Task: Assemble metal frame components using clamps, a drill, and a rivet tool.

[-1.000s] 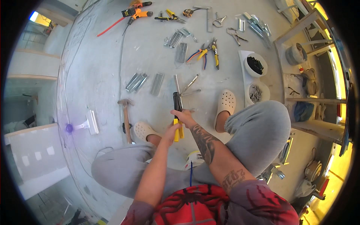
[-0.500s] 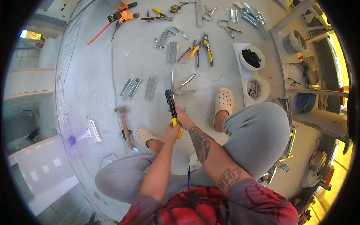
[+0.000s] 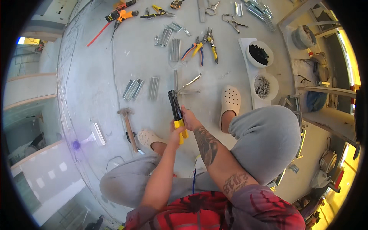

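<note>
A black plier-like tool with yellow handles (image 3: pixel 174 105) is held upright between my hands. Wrapped round its yellow handles is my left hand (image 3: pixel 176 133), fingers closed. My right hand (image 3: pixel 190 119) is closed against the tool's right side; its fingertips are partly hidden. At the tool's head, thin metal profile pieces (image 3: pixel 188 92) meet: one points away from me, one slants up to the right, one lies sideways. Whether the jaws bite on them is too small to tell. Short metal profiles (image 3: pixel 153 88) and a bundle of profiles (image 3: pixel 133 89) lie to the left.
A hammer (image 3: pixel 128 128) lies left of my shoe. Farther off are tin snips (image 3: pixel 206 43), a drill (image 3: pixel 122 16) and locking clamps (image 3: pixel 233 23). On the right stand a bowl of black screws (image 3: pixel 258 55) and a bowl of silver screws (image 3: pixel 262 87), near wooden shelving (image 3: pixel 326 115).
The yellow handles appear slightly farther apart than before. My left hand has shifted a little toward me and left. The view has moved slightly.
</note>
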`<move>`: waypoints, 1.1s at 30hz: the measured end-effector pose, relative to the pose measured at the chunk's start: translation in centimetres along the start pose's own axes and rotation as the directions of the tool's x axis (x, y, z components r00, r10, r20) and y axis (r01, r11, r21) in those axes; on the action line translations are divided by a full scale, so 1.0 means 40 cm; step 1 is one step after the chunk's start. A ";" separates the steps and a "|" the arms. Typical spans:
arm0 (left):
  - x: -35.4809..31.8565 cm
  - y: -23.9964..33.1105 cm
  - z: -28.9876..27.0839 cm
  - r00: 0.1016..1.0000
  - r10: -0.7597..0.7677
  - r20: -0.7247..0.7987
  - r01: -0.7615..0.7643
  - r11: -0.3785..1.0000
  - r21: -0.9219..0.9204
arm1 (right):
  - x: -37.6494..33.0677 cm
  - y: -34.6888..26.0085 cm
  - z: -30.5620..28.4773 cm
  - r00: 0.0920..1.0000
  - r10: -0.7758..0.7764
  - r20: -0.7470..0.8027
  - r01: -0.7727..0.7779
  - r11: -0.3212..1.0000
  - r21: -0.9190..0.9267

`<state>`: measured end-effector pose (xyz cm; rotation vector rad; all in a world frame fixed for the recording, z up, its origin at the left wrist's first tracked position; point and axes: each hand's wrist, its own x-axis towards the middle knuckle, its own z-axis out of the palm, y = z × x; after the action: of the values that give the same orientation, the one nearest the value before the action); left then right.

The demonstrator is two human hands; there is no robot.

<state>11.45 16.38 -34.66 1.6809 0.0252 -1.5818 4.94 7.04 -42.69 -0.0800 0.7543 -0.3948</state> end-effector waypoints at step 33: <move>-0.101 0.147 -0.010 0.993 0.115 -0.040 -0.110 0.986 0.128 | -0.037 -0.001 0.022 0.998 -0.056 -0.041 0.056 0.998 -0.021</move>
<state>13.97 14.63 -28.18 1.7844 -0.1460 -1.4858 4.56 7.50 -41.08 -0.1124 0.7986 -0.4433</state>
